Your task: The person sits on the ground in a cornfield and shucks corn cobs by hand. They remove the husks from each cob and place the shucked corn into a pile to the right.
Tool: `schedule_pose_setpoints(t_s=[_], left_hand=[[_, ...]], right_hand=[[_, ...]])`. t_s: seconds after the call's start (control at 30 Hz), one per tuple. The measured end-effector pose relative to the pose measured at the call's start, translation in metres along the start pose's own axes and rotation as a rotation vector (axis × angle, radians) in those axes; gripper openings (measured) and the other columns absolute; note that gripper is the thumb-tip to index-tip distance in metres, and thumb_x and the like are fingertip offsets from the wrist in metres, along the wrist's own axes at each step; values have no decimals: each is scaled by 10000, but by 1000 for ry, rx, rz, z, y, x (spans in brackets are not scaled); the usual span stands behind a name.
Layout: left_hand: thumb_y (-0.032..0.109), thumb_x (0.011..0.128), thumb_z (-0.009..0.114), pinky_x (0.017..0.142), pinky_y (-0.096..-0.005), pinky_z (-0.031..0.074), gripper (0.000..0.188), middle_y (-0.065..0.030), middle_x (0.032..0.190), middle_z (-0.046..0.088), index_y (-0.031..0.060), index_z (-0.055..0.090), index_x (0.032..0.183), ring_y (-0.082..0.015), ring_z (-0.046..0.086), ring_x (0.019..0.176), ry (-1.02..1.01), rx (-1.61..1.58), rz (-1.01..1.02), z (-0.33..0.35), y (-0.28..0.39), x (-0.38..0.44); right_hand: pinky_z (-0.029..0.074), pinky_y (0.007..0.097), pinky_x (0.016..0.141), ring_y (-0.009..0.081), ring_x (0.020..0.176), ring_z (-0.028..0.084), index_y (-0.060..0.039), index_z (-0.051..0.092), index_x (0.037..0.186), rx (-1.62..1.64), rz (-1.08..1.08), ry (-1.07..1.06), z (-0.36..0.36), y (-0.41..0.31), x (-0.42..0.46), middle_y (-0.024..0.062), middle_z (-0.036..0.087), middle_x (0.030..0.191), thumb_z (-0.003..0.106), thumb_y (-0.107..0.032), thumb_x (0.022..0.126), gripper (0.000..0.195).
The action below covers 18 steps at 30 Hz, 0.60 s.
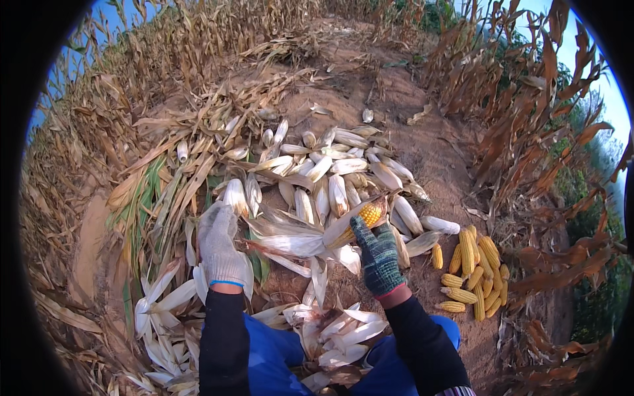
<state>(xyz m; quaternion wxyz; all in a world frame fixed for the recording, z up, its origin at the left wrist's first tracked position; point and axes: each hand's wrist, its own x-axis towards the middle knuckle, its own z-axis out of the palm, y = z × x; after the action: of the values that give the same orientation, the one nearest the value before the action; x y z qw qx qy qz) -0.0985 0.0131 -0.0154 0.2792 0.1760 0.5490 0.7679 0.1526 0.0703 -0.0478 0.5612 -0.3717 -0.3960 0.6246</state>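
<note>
A partly husked corn ear [367, 216] is gripped by my right hand [379, 255], which wears a dark green knit glove. Yellow kernels show at its upper end, and pale husk leaves [292, 244] still hang from its lower left. My left hand [218, 242], in a whitish knit glove, is to the left, apart from that ear and close to another ear in its husk [235, 197]. Its fingers are blurred and partly hidden, so whether they pinch a husk leaf is unclear.
Several unhusked ears [342, 166] lie heaped ahead. Bare yellow cobs [467, 252] form a pile on the right. Stripped husks [354, 331] lie between my legs and at the left [161, 317]. Cut stalks and leaves [183, 173] sprawl front left; dry standing corn [158, 54] borders the soil.
</note>
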Motion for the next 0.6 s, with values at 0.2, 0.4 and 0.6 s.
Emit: schedule_pose_setpoints(t_s=[0.2, 0.4, 0.6], left_hand=[[119, 888, 635, 817, -247, 472, 231, -57, 1022, 624, 6, 614, 1089, -120, 589, 937, -555, 241, 167, 27, -10, -36], [201, 865, 652, 890, -297, 470, 365, -114, 1075, 624, -1, 597, 1163, -173, 611, 998, -817, 744, 417, 38, -6, -56], [212, 876, 640, 834, -277, 475, 312, -98, 1001, 637, -10, 640, 1095, -170, 620, 931, -768, 662, 415, 40, -9, -56]], right_hand=[[483, 330, 821, 220, 897, 629, 45, 554, 1118, -494, -52, -183, -4, 13, 1, 146, 648, 996, 727, -286, 830, 471], [450, 385, 930, 329, 1081, 580, 32, 503, 1246, -822, -122, -340, 4, 18, -7, 226, 584, 1158, 749, -339, 789, 638], [445, 374, 945, 305, 1094, 571, 15, 503, 1262, -690, -92, -448, 3, 30, -9, 201, 581, 1160, 740, -383, 802, 653]])
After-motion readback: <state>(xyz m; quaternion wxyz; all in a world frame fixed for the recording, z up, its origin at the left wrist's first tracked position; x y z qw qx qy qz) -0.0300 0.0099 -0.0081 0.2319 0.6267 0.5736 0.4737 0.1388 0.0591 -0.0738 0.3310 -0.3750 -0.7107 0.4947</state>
